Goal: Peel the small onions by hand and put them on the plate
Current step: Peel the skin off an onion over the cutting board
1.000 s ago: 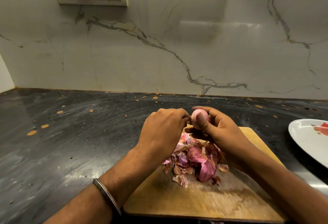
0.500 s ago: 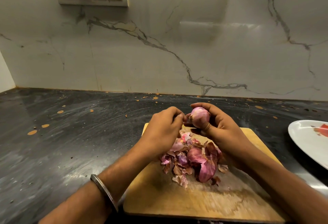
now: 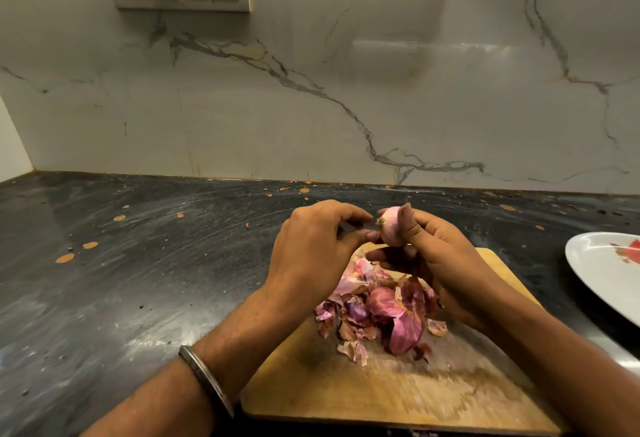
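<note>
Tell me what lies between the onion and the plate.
Nothing visible. The right hand holds the onion above the far end of the board; the plate sits to its right, with only bare counter between them.

Both forearms enter from the lower edge and converge toward the frame centre. The left forearm runs from 7 o'clock toward 1 o'clock, with a metal bangle (image 3: 204, 379) around the wrist. The left hand (image 3: 311, 253) is presented back-up, knuckles raised, fingers curled downward; the thumb tip and forefinger tip point toward 3 o'clock, and whether they pinch anything cannot be told. The right forearm runs from 5 o'clock toward 11 o'clock. The right hand (image 3: 436, 263) is turned thumb-up, with the thumb upright and the fingers curled beneath, gripping a small onion (image 3: 389, 228) between thumb and fingertips. The two hands are just beside each other, their fingertips nearly meeting.
</note>
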`<move>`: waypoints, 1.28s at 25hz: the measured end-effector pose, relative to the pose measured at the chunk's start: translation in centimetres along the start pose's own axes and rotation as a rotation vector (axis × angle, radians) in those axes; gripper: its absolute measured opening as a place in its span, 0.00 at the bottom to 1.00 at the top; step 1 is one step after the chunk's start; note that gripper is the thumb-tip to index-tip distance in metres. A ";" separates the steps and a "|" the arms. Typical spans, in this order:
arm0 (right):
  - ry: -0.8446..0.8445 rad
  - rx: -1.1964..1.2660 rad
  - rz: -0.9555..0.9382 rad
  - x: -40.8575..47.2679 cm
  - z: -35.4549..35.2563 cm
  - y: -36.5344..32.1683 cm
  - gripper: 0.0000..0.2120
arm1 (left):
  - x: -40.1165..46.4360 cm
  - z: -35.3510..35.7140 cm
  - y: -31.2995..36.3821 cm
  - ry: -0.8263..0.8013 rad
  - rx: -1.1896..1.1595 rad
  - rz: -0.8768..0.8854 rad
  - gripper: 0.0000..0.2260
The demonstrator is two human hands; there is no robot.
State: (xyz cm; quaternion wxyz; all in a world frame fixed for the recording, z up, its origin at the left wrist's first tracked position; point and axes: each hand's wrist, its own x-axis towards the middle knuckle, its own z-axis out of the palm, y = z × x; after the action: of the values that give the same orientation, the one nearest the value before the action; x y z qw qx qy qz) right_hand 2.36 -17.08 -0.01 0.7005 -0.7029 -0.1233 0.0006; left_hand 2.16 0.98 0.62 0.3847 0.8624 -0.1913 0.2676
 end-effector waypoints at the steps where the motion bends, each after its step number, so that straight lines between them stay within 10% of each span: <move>1: -0.010 -0.035 -0.005 -0.1 0.1 0.0 0.25 | 0.0 0.0 0.1 0.021 -0.022 0.007 0.09; 20: -0.087 -0.163 -0.026 -0.3 0.3 -0.1 0.26 | 0.1 -0.5 0.4 -0.030 0.243 0.104 0.09; 32: -0.036 -0.100 -0.071 -0.1 -0.2 0.1 0.22 | -0.5 0.7 0.0 0.046 -0.114 -0.020 0.08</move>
State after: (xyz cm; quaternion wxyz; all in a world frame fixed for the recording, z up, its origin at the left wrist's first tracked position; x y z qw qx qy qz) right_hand 2.31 -17.24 -0.13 0.6618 -0.7320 -0.1608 -0.0177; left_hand 2.00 0.49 -0.04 0.4401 0.8347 -0.1886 0.2721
